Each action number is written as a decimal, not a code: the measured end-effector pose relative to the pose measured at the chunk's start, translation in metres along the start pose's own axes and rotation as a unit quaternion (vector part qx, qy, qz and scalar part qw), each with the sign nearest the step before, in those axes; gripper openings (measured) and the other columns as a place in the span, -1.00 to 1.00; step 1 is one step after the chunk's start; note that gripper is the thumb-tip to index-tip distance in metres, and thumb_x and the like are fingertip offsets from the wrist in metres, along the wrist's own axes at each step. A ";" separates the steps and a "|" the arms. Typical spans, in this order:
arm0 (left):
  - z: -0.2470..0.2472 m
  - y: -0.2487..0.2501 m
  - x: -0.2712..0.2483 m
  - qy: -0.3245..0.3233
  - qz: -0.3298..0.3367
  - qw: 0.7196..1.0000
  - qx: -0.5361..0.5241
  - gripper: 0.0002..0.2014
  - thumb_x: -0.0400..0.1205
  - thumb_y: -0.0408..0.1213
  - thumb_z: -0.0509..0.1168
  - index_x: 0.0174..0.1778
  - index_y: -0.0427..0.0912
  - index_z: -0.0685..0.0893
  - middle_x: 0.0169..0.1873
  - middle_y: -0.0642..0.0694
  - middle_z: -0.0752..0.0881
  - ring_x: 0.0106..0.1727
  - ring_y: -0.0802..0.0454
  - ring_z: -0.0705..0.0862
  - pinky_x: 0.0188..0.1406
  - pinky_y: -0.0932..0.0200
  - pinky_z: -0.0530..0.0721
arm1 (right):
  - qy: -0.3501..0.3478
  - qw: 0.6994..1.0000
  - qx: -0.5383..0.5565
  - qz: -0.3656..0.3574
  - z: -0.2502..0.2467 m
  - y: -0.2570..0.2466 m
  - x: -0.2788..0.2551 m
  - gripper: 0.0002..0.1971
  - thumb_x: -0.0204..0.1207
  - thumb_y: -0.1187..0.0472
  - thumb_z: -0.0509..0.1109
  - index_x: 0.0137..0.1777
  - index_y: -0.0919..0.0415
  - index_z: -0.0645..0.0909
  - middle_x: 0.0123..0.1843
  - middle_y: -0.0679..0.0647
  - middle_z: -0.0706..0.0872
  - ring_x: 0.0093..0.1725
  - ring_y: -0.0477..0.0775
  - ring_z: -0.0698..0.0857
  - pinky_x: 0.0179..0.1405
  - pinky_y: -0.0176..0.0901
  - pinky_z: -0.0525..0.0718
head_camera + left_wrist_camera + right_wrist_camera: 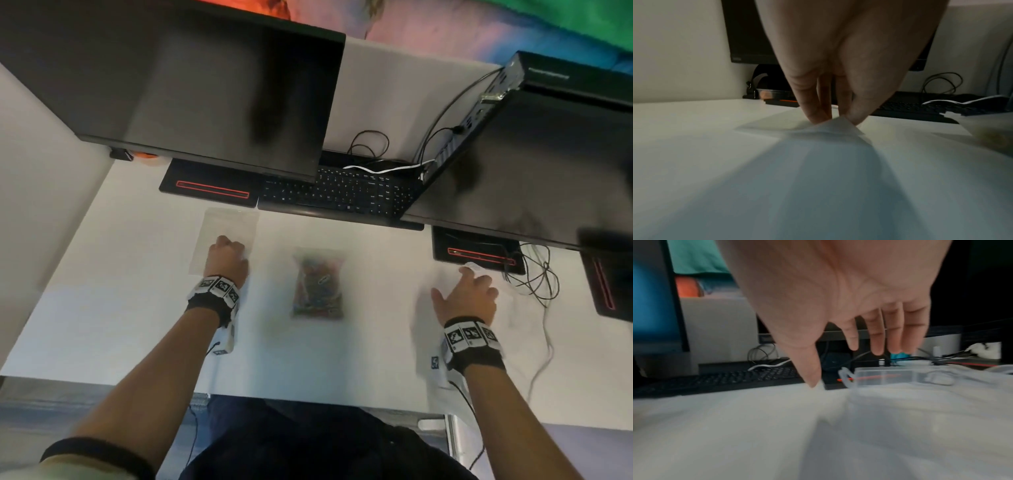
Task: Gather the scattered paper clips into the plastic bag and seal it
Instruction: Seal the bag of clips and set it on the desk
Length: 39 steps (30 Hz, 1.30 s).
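Note:
An empty clear plastic bag [219, 228] lies flat on the white desk [376, 342] at the left. My left hand [227, 255] rests on its near right corner and pinches that corner [840, 125] between thumb and fingertips, lifting it slightly. A second clear bag [318, 286], filled with coloured paper clips, lies in the middle of the desk between my hands. My right hand [467, 294] hovers open, fingers spread, just short of a small clear plastic box [885, 377] at the desk's right. No loose clips are visible.
Two dark monitors [191, 82] overhang the back of the desk, with their stands [209, 188] and a black keyboard [342, 195] below. Loose cables [534, 274] lie by the right stand, close to my right hand. The near half of the desk is bare white surface.

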<state>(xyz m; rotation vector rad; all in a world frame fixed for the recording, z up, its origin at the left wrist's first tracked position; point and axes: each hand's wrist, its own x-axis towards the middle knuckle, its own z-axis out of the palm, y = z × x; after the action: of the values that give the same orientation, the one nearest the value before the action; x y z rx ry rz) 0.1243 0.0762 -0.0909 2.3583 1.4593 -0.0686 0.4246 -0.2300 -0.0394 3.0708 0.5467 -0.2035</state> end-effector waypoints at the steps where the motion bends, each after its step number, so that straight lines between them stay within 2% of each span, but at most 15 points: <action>1: -0.002 0.001 0.000 -0.002 0.001 1.000 0.011 -0.76 0.53 -0.44 0.29 0.09 -0.33 0.73 0.11 -0.37 0.61 0.07 -0.37 0.66 0.14 -0.11 0.67 | -0.019 0.999 -0.039 0.029 0.001 0.013 -0.003 -0.25 0.40 -0.20 0.43 0.46 0.20 0.30 0.33 0.30 0.47 0.27 0.33 0.51 0.17 0.17 0.60; 3: -0.007 0.002 -0.003 -0.012 -0.016 1.000 -0.001 -0.74 0.54 -0.48 0.25 0.09 -0.30 0.74 0.10 -0.35 0.65 0.08 -0.35 0.68 0.14 -0.09 0.68 | -0.076 0.992 -0.080 0.055 0.013 0.034 -0.006 -0.26 0.45 -0.27 0.33 0.46 0.22 0.32 0.34 0.28 0.48 0.29 0.33 0.50 0.20 0.15 0.57; 5: -0.011 0.003 -0.008 -0.022 -0.032 0.999 -0.014 -0.74 0.53 -0.49 0.24 0.09 -0.28 0.70 0.07 -0.33 0.69 0.10 -0.33 0.68 0.13 -0.07 0.67 | -0.122 0.989 -0.086 0.022 0.025 0.040 -0.009 -0.45 0.57 -0.18 0.23 0.42 0.18 0.41 0.30 0.25 0.51 0.28 0.31 0.52 0.21 0.12 0.55; 8: -0.015 0.008 -0.019 0.013 -0.029 0.997 -0.067 -0.77 0.55 -0.49 0.20 0.12 -0.31 0.59 0.04 -0.39 0.67 0.06 -0.39 0.65 0.04 -0.14 0.63 | -0.119 0.990 -0.050 -0.047 0.034 0.029 -0.016 -0.67 0.65 0.06 0.15 0.34 0.14 0.48 0.20 0.24 0.57 0.20 0.31 0.60 0.16 0.11 0.58; 13: -0.031 0.033 -0.038 0.075 -0.005 0.976 -0.206 -0.70 0.65 -0.35 0.10 0.28 -0.26 0.56 0.08 -0.39 0.68 0.11 -0.37 0.62 0.13 -0.15 0.59 | -0.123 0.981 -0.024 -0.149 0.041 -0.008 -0.039 -0.74 0.64 0.16 0.16 0.24 0.19 0.55 0.11 0.25 0.60 0.09 0.32 0.65 0.04 0.03 0.62; 15: -0.041 0.053 -0.046 0.084 -0.003 0.960 -0.266 -0.66 0.62 -0.14 0.11 0.23 -0.18 0.62 0.02 -0.28 0.74 0.06 -0.29 0.66 0.10 -0.08 0.63 | -0.143 0.970 0.013 -0.198 0.044 -0.021 -0.050 -0.72 0.62 0.18 0.18 0.25 0.18 0.59 0.11 0.25 0.61 0.11 0.31 0.64 0.07 0.00 0.61; 17: -0.051 0.076 -0.051 0.097 0.009 0.952 -0.291 -0.70 0.63 0.02 0.23 0.13 -0.07 0.68 -0.12 -0.11 0.77 -0.08 -0.14 0.68 0.01 0.05 0.65 | -0.194 0.945 0.077 -0.250 0.045 -0.029 -0.060 -0.69 0.63 0.16 0.22 0.33 0.11 0.60 0.19 0.21 0.61 0.21 0.26 0.61 0.24 -0.06 0.55; 20: -0.060 0.113 -0.056 0.117 0.092 0.933 -0.327 -0.80 0.65 -0.04 0.34 0.06 -0.03 0.78 -0.23 0.09 0.75 -0.20 0.17 0.63 -0.10 0.33 0.56 | -0.233 0.902 0.211 -0.296 0.031 -0.026 -0.072 -0.73 0.62 0.13 0.31 0.28 0.03 0.64 0.15 0.09 0.66 0.18 0.05 0.63 0.21 -0.25 0.46; 22: -0.060 0.138 -0.059 0.113 0.183 0.917 -0.337 -0.85 0.68 -0.24 0.33 0.08 -0.09 0.80 -0.08 0.09 0.79 -0.08 0.25 0.67 0.02 0.45 0.57 | -0.164 0.909 0.265 -0.276 0.021 -0.011 -0.071 -0.78 0.59 0.16 0.35 0.20 0.04 0.69 0.08 0.04 0.68 0.08 -0.02 0.65 0.13 -0.31 0.47; 25: -0.052 0.171 -0.064 0.042 0.276 0.892 -0.356 -0.76 0.57 -0.53 0.31 -0.06 -0.06 0.68 -0.03 0.11 0.82 0.06 0.26 0.74 0.17 0.38 0.61 | -0.049 0.955 0.237 -0.168 0.014 0.033 -0.064 -0.77 0.53 0.18 0.39 0.17 0.07 0.69 0.14 0.12 0.68 0.12 0.13 0.65 0.19 -0.14 0.56; 27: -0.040 0.189 -0.069 -0.006 0.291 0.889 -0.353 -0.63 0.42 -0.69 0.28 -0.14 -0.07 0.60 -0.11 0.09 0.84 0.06 0.25 0.76 0.13 0.34 0.64 | -0.042 0.985 0.157 -0.051 0.013 0.068 -0.065 -0.64 0.50 0.09 0.40 0.30 0.06 0.60 0.27 0.22 0.58 0.22 0.26 0.58 0.22 0.03 0.57; 29: -0.024 0.201 -0.072 -0.032 0.307 0.893 -0.327 -0.53 0.31 -0.74 0.23 -0.09 -0.06 0.62 -0.18 0.07 0.83 -0.02 0.20 0.77 0.09 0.19 0.71 | -0.098 0.991 0.056 0.064 0.016 0.098 -0.074 -0.40 0.47 -0.06 0.42 0.48 0.05 0.38 0.40 0.25 0.40 0.32 0.30 0.47 0.25 0.12 0.56; 32: 0.007 0.208 -0.075 -0.066 0.335 0.908 -0.242 -0.39 0.29 -0.76 0.19 0.06 -0.03 0.76 -0.15 0.01 0.78 -0.06 0.06 0.74 0.10 0.10 0.72 | -0.159 0.977 0.000 0.140 0.027 0.122 -0.089 -0.11 0.35 -0.23 0.46 0.57 0.02 0.09 0.44 0.25 0.24 0.36 0.34 0.41 0.25 0.18 0.58; 36: 0.038 0.200 -0.084 -0.166 0.344 0.908 -0.173 -0.58 0.38 -0.66 0.24 -0.06 -0.16 0.84 -0.07 -0.16 0.76 -0.03 -0.11 0.73 0.09 -0.04 0.71 | -0.164 0.971 0.037 0.168 0.043 0.132 -0.094 0.00 0.29 -0.35 0.43 0.60 0.01 0.00 0.48 0.29 0.23 0.40 0.40 0.41 0.23 0.26 0.56; 39: 0.046 0.197 -0.092 -0.196 0.345 0.908 -0.132 -0.78 0.51 -0.27 0.34 -0.01 -0.20 0.81 -0.01 -0.15 0.81 0.03 -0.11 0.73 0.17 0.00 0.67 | -0.173 0.962 0.047 0.205 0.044 0.138 -0.091 0.10 0.20 -0.43 0.44 0.60 -0.01 -0.05 0.49 0.32 0.24 0.44 0.40 0.35 0.28 0.29 0.52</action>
<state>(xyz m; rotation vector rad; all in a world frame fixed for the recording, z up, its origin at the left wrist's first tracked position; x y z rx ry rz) 0.2607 -0.0968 -0.0576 2.3136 0.3782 -0.1395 0.3819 -0.3920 -0.0725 3.0377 -0.1185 -0.7500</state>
